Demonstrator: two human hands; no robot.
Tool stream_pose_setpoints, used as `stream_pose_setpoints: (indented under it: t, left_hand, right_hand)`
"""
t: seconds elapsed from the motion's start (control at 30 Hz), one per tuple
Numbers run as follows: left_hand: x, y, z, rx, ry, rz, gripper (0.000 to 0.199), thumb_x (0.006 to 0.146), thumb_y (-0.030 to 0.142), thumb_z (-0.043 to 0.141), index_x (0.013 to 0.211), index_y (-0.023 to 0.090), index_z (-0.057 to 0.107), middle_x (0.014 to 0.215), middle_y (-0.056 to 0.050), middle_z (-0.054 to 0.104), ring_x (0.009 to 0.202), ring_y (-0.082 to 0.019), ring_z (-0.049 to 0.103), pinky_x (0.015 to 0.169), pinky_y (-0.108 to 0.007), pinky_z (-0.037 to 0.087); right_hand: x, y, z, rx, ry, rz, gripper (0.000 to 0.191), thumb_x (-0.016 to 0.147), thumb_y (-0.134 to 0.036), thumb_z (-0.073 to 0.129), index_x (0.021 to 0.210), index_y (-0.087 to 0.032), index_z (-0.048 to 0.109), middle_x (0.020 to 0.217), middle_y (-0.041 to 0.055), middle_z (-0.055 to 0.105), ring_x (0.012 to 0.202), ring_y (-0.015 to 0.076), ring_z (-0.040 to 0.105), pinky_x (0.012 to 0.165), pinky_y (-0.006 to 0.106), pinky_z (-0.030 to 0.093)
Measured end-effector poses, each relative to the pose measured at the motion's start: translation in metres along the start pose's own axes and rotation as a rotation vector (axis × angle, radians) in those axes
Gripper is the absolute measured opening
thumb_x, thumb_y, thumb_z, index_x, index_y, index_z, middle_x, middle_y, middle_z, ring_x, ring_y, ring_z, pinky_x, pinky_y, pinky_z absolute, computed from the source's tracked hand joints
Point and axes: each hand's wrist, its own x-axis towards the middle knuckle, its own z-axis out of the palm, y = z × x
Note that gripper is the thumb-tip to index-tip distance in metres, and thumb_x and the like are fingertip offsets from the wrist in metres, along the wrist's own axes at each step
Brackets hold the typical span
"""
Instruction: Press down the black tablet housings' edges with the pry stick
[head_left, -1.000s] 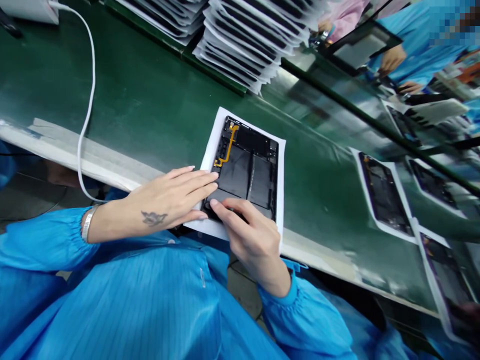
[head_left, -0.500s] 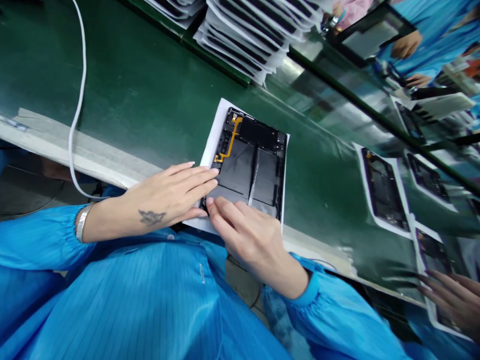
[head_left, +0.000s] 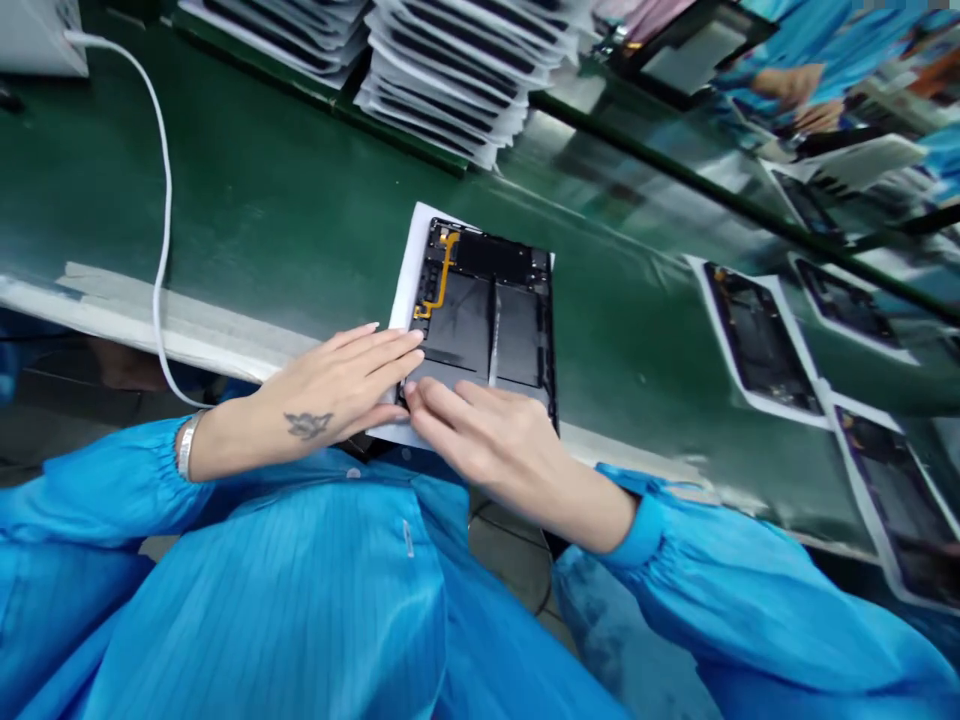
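Shifted leftward since the earlier frame: right hand (head_left: 487, 440), lower across the open tablet (head_left: 487, 320), forearm flatter. Left of the tablet, white cable (head_left: 161, 200) looped over the green bench (head_left: 262, 230). Against the tablet's left edge, left hand (head_left: 337, 380), its fingers (head_left: 390, 350) straight and relaxed, not clenched, tips on the black back. Over the tablet's bottom edge, right fingers (head_left: 450, 405) laid flat, also unclenched, no grip visible. Tablet itself on white paper (head_left: 409, 280), gold ribbon cable (head_left: 442, 275) at its upper left. Behind the tablet, stacked black panels (head_left: 450, 80); right of it, more open tablets (head_left: 757, 340) on paper.
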Motion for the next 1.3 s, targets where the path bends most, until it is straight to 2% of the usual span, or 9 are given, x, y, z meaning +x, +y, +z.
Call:
stream_pose_setpoints:
  t: [0.07,0.17,0.23,0.3,0.53,0.77,0.93,1.1,1.3]
  left_hand:
    - [0.000,-0.001,-0.001,0.002,-0.006,-0.003,0.054,0.107,0.042,0.040,0.146,0.006,0.046,0.152,-0.018,0.050,0.142,-0.028,0.049,0.119,-0.048,0.041]
    - [0.000,0.000,-0.004,0.024,-0.027,-0.020,0.056,0.107,0.045,0.040,0.147,0.007,0.047,0.155,-0.020,0.046,0.144,-0.030,0.046,0.119,-0.049,0.040]
    - [0.000,0.000,-0.006,0.026,-0.034,-0.038,0.056,0.106,0.046,0.042,0.148,0.010,0.047,0.157,-0.021,0.043,0.146,-0.031,0.044,0.120,-0.050,0.040]
    - [0.001,0.000,-0.008,0.019,-0.046,-0.051,0.056,0.105,0.047,0.044,0.148,0.011,0.048,0.156,-0.020,0.044,0.145,-0.030,0.045,0.119,-0.049,0.041]
    - [0.003,-0.002,-0.012,0.030,-0.076,-0.041,0.054,0.105,0.044,0.045,0.148,0.010,0.047,0.157,-0.020,0.043,0.146,-0.027,0.044,0.120,-0.048,0.040]
    - [0.003,-0.001,-0.012,0.037,-0.075,-0.036,0.055,0.105,0.046,0.043,0.148,0.011,0.046,0.156,-0.019,0.044,0.145,-0.028,0.045,0.119,-0.049,0.042]
    - [0.002,0.000,-0.010,0.039,-0.076,-0.024,0.054,0.105,0.043,0.044,0.148,0.010,0.046,0.156,-0.019,0.045,0.145,-0.030,0.045,0.117,-0.049,0.043]
    - [0.001,0.003,-0.007,0.053,-0.050,-0.025,0.052,0.106,0.040,0.043,0.147,0.008,0.046,0.155,-0.021,0.046,0.144,-0.032,0.046,0.118,-0.051,0.042]
    - [0.002,0.001,-0.007,0.041,-0.052,-0.024,0.051,0.107,0.039,0.041,0.147,0.009,0.047,0.155,-0.020,0.046,0.144,-0.030,0.046,0.118,-0.050,0.043]
  right_hand:
    - [-0.007,0.004,0.006,0.137,0.027,0.070,0.029,0.104,-0.012,0.040,0.110,-0.013,0.067,0.097,0.0052,0.073,0.074,0.0135,0.062,0.057,0.028,0.045]
    - [-0.020,0.006,0.014,0.334,0.155,0.261,0.032,0.103,-0.010,0.039,0.123,-0.015,0.063,0.113,0.0091,0.072,0.096,0.0152,0.068,0.074,0.025,0.054]
    - [-0.027,0.004,0.017,0.398,0.234,0.370,0.032,0.100,-0.008,0.044,0.125,-0.016,0.063,0.116,0.0096,0.071,0.100,0.0164,0.068,0.079,0.026,0.055]
    - [-0.031,-0.001,0.019,0.427,0.268,0.414,0.032,0.099,-0.008,0.047,0.125,-0.017,0.064,0.114,0.0096,0.071,0.098,0.0173,0.068,0.078,0.027,0.056]
    - [-0.021,-0.012,0.021,0.360,0.276,0.327,0.036,0.095,-0.003,0.044,0.120,-0.016,0.066,0.111,0.0096,0.072,0.097,0.0191,0.068,0.074,0.028,0.055]
    - [-0.013,-0.010,0.027,0.274,0.253,0.293,0.028,0.096,-0.005,0.047,0.114,-0.014,0.067,0.108,0.0072,0.073,0.089,0.0169,0.065,0.068,0.027,0.050]
    - [-0.009,-0.010,0.014,0.099,0.181,0.222,0.029,0.101,-0.008,0.041,0.108,-0.012,0.069,0.101,0.0063,0.073,0.080,0.0157,0.059,0.063,0.030,0.043]
    - [0.000,-0.012,-0.003,-0.073,0.109,0.104,0.022,0.098,-0.011,0.051,0.088,-0.015,0.070,0.090,0.0041,0.070,0.069,0.0153,0.047,0.058,0.033,0.035]
    - [0.003,-0.012,0.003,-0.034,0.101,0.093,0.021,0.099,-0.012,0.051,0.088,-0.015,0.068,0.085,0.0031,0.067,0.068,0.0145,0.049,0.055,0.033,0.033]
